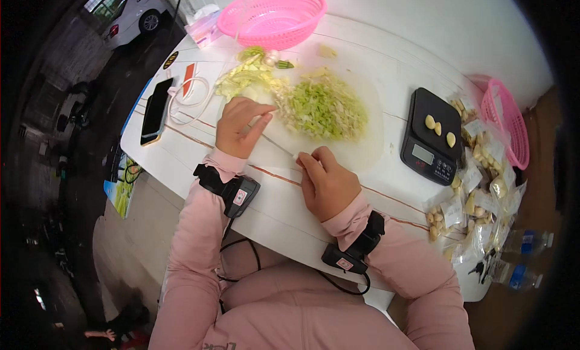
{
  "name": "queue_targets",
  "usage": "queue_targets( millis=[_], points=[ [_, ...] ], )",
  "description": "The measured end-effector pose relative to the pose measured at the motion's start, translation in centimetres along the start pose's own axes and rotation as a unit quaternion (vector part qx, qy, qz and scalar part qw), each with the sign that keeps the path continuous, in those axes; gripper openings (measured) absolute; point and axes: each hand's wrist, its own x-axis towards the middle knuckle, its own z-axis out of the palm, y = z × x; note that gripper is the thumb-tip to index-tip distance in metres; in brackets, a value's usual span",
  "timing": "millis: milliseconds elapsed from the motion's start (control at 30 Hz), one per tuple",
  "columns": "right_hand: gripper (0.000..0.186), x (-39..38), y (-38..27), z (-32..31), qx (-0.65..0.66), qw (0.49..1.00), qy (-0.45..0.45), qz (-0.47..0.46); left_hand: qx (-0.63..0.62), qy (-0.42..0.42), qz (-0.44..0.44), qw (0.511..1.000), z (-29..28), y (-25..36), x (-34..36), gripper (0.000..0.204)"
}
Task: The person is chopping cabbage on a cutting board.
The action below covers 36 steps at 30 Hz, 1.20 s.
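My right hand (326, 184) grips the pale handle of a thin-bladed knife (281, 145), whose blade points up and left toward my other hand. Thumb and forefinger of my left hand (240, 129) are pinched at the near left side of the chopped greens, on a small pale piece of vegetable (273, 112) that is hard to make out. A heap of shredded light-green cabbage (326, 108) spreads over a translucent cutting board (362, 153). Larger cabbage leaves (244, 78) lie behind my left hand, beside white bulbs (272, 57) and a cut green vegetable end (284, 64).
A black kitchen scale (430, 150) with several garlic cloves stands right, near bagged garlic (477, 199) and a pink basket (507, 120). Another pink basket (272, 17) and a tissue pack (205, 29) are at the back. A phone (157, 111) and white cable (190, 111) lie left.
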Motion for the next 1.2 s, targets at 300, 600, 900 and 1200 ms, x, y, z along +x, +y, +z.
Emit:
queue_targets(
  millis=[300,600,900,1200],
  points=[
    [0.024,-0.2,0.4,0.2,-0.030,0.999,-0.022,-0.009,0.052,-0.115,0.114,0.985,1.2,0.9,0.0,0.019],
    [0.023,0.0,0.3,0.2,-0.027,0.999,-0.016,-0.010,0.087,-0.152,0.116,0.978,1.0,1.5,0.1,0.017],
    [0.020,0.1,0.2,-0.1,-0.012,1.000,-0.023,-0.004,0.028,-0.019,0.147,0.989,0.9,0.9,-0.1,0.015],
    [0.029,0.3,0.4,-0.4,-0.030,0.999,0.010,0.000,-0.017,0.168,-0.008,0.986,0.1,0.9,-0.8,0.012]
  ],
)
